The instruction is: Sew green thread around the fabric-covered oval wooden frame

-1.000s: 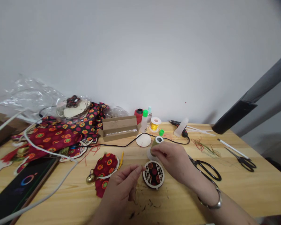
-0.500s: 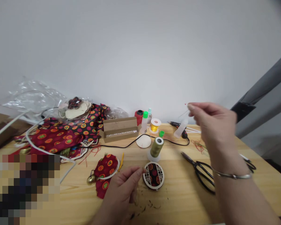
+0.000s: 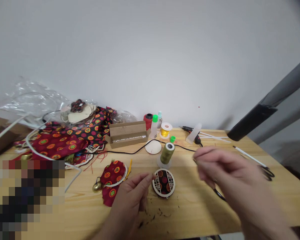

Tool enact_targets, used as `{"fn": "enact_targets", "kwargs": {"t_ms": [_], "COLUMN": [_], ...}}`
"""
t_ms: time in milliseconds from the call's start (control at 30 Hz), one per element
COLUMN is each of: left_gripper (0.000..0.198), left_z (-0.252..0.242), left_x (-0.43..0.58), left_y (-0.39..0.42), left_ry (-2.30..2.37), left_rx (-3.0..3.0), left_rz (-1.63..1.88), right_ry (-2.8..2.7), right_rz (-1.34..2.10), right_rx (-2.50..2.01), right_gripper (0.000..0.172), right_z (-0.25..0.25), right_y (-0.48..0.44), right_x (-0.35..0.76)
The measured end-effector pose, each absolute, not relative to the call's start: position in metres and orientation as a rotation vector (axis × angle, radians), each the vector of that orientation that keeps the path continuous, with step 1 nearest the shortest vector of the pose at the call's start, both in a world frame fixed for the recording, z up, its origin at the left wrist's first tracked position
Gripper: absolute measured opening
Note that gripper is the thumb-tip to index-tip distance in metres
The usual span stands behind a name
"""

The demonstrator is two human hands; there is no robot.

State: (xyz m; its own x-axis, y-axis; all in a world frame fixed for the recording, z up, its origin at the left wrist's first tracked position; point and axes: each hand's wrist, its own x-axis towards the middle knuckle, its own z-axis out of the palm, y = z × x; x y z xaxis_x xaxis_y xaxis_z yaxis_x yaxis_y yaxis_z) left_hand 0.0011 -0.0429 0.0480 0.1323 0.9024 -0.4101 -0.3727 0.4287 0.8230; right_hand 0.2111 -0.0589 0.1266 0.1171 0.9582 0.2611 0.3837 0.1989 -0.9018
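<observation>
My left hand (image 3: 127, 203) rests low at the table's front, its closed fingertips right beside the rim of a round lattice-framed wooden piece with dark patterned fabric (image 3: 163, 182). Anything between those fingertips is hidden or too fine to see. My right hand (image 3: 222, 173) hovers blurred to the right, fingers pinched, nearest an olive thread spool (image 3: 167, 153) on a white stand. A red patterned fabric pouch (image 3: 112, 175) with a brass bell (image 3: 97, 186) lies left of my left hand.
Black scissors (image 3: 218, 193) lie mostly under my right hand. Further back stand a cardboard box (image 3: 127, 134), a gold wire spool (image 3: 165, 131) and a plastic bottle (image 3: 153, 126). A black cable (image 3: 137, 150) crosses the table. Red fabric (image 3: 56, 145) is heaped at left.
My right hand has dropped from high above the table to just right of the spool. My left hand and the round piece stay almost where they were.
</observation>
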Motion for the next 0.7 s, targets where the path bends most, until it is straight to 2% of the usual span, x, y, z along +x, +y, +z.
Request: {"fn": "enact_targets", "kwargs": {"t_ms": [100,200,400,700], "left_gripper": [0.035,0.033,0.029,0.028], "left_z": [0.043,0.039,0.039,0.032], "left_x": [0.002,0.003,0.004,0.001], "left_y": [-0.044,-0.047,-0.047,-0.043], "left_ry": [1.042,1.036,1.042,1.008], "left_rx": [0.591,0.555,0.498,0.508], "left_rz": [0.980,0.970,0.976,0.946], "right_ry": [-1.310,-1.198,-1.128,-1.304], "right_rz": [1.183,1.341,1.370,1.198], "right_rx": [-1.440,-1.459,-1.412,-1.406], "right_gripper": [0.012,0.017,0.026,0.021], "right_z": [0.093,0.070,0.060,0.048], "right_y": [-0.047,-0.039,-0.040,-0.056], "right_x": [0.181,0.170,0.166,0.150]}}
